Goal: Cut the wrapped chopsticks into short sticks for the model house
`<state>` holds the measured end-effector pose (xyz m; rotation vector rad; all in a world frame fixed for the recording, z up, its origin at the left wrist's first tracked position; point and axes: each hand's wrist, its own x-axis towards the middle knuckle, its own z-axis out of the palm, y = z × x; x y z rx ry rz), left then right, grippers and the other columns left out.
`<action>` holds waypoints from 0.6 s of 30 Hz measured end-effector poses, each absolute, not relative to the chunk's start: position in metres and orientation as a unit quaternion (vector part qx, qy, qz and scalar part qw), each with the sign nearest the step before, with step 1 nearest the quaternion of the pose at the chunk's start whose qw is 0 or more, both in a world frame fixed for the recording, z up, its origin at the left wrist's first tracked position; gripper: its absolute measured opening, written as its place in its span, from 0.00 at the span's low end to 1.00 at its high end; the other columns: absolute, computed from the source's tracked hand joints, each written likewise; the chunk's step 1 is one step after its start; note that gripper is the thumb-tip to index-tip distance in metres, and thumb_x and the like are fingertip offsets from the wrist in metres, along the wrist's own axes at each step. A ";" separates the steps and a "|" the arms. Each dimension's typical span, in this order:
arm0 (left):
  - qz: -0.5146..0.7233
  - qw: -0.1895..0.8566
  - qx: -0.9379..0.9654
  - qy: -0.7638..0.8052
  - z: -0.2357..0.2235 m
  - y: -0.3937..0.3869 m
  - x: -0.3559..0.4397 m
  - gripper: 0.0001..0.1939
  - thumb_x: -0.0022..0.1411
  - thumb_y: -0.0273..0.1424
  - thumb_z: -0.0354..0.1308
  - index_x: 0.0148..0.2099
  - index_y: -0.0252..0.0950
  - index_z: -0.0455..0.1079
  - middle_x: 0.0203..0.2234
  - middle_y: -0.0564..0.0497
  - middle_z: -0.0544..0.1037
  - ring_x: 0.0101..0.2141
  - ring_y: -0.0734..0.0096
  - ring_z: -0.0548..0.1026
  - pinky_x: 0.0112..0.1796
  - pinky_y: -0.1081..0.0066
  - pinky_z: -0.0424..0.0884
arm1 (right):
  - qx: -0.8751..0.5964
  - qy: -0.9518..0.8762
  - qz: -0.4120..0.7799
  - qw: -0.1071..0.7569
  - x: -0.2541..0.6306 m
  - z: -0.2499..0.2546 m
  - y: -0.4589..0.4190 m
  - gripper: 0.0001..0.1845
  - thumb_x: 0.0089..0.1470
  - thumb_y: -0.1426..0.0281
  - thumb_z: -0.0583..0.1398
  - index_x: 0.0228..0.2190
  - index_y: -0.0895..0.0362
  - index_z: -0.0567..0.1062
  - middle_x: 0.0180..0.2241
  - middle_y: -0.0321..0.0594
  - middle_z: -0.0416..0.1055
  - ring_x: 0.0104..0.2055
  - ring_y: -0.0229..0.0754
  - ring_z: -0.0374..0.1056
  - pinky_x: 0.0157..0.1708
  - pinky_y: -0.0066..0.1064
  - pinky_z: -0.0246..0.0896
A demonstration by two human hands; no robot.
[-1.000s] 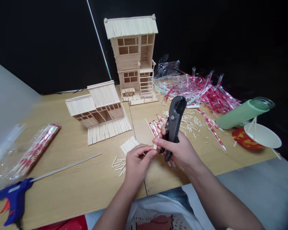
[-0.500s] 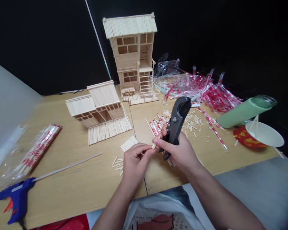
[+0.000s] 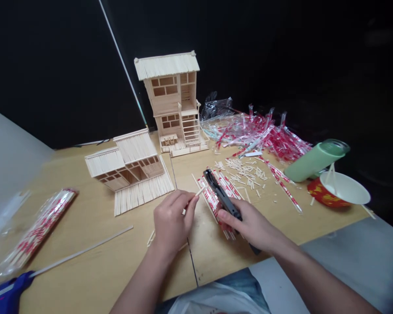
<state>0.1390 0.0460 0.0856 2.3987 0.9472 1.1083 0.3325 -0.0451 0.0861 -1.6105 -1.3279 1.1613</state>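
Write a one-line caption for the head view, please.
Left hand pinches a stick while right hand grips black cutters beside a stick-built house.

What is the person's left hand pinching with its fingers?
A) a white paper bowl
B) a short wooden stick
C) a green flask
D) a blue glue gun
B. The left hand pinches a short wooden stick between its fingertips, while the right hand grips a black hand cutter.
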 end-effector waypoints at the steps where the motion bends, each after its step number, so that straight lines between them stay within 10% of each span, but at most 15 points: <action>1: 0.378 0.124 0.859 0.321 0.087 0.049 0.142 0.08 0.69 0.30 0.56 0.38 0.36 0.75 0.30 0.49 0.80 0.32 0.71 0.76 0.34 0.73 0.68 | -0.630 -0.524 0.444 0.361 0.335 0.086 -0.047 0.21 0.61 0.50 0.57 0.32 0.56 0.71 0.25 0.37 0.73 0.28 0.42 0.69 0.29 0.31 0.62; 18: 0.244 -0.154 0.934 0.213 0.098 0.068 0.214 0.09 0.69 0.29 0.54 0.36 0.37 0.73 0.28 0.50 0.77 0.29 0.67 0.73 0.27 0.67 0.57 | -0.699 -0.506 0.380 0.334 0.383 0.083 -0.046 0.21 0.60 0.56 0.58 0.21 0.55 0.67 0.14 0.33 0.67 0.19 0.39 0.63 0.23 0.29 0.54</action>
